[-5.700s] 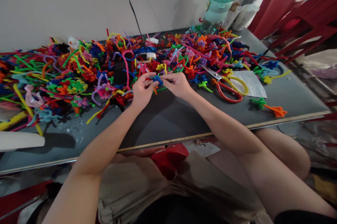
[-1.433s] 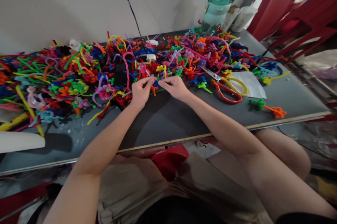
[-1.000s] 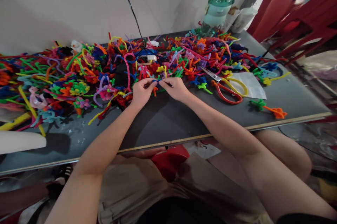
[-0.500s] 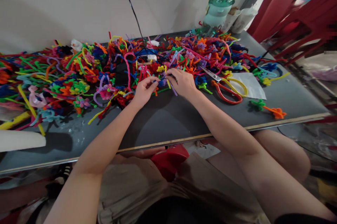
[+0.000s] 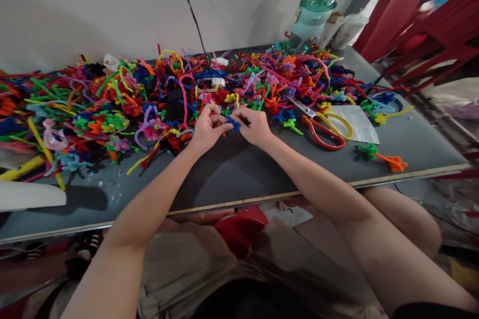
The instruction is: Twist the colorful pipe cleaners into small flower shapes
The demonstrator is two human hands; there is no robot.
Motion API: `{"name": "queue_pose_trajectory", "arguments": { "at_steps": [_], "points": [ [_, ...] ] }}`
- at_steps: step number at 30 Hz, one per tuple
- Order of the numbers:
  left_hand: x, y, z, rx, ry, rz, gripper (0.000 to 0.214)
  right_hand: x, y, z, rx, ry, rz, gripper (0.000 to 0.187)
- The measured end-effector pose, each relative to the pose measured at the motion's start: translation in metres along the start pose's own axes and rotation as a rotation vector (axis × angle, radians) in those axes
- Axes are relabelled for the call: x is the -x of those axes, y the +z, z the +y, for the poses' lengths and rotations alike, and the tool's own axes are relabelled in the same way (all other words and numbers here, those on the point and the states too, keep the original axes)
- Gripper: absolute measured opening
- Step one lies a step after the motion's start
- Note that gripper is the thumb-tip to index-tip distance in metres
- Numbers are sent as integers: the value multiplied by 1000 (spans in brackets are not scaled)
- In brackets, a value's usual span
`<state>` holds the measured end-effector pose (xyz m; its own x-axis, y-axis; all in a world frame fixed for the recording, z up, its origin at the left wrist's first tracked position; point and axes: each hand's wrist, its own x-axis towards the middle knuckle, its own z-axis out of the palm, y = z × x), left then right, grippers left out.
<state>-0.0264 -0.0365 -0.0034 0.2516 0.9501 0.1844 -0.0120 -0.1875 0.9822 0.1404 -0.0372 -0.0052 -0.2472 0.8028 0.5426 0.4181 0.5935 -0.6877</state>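
Observation:
Between my two hands is a small blue pipe-cleaner flower (image 5: 234, 123), partly covered by fingertips. My left hand (image 5: 208, 128) pinches it from the left, thumb and fingers pressed together. From the right, my right hand (image 5: 255, 125) grips the other side of it, fingers curled in. Both hands are just above the dark table (image 5: 232, 174), at the front edge of a long heap of coloured pipe cleaners and pipe-cleaner flowers (image 5: 119, 122).
Scissors with red and yellow handles (image 5: 326, 129) lie right of my hands, partly over a white sheet (image 5: 359, 122). A green-and-orange pipe-cleaner piece (image 5: 385, 157) lies near the front edge. Behind stand a green-topped bottle (image 5: 312, 17) and paper cups (image 5: 350, 28). A white roll (image 5: 32, 196) is at left.
My fingers have shifted around the blue flower, and more of it shows now. The purple and yellow stems that stuck out below my right hand are no longer visible there.

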Motion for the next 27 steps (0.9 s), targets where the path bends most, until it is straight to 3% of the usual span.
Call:
{"name": "queue_pose_trajectory", "arguments": {
  "at_steps": [8,12,20,27],
  "points": [
    [1,0,2,-120,121,246,56,-1,3,3,-85,11,-123,29],
    [5,1,4,-188,149,318,49,1,6,5,18,-8,-121,33],
    [1,-7,1,-374,197,309,20,1,0,-3,238,-28,-86,31],
    [1,-10,-2,-420,243,205,32,-3,3,4,213,-28,-104,30]
  ]
}}
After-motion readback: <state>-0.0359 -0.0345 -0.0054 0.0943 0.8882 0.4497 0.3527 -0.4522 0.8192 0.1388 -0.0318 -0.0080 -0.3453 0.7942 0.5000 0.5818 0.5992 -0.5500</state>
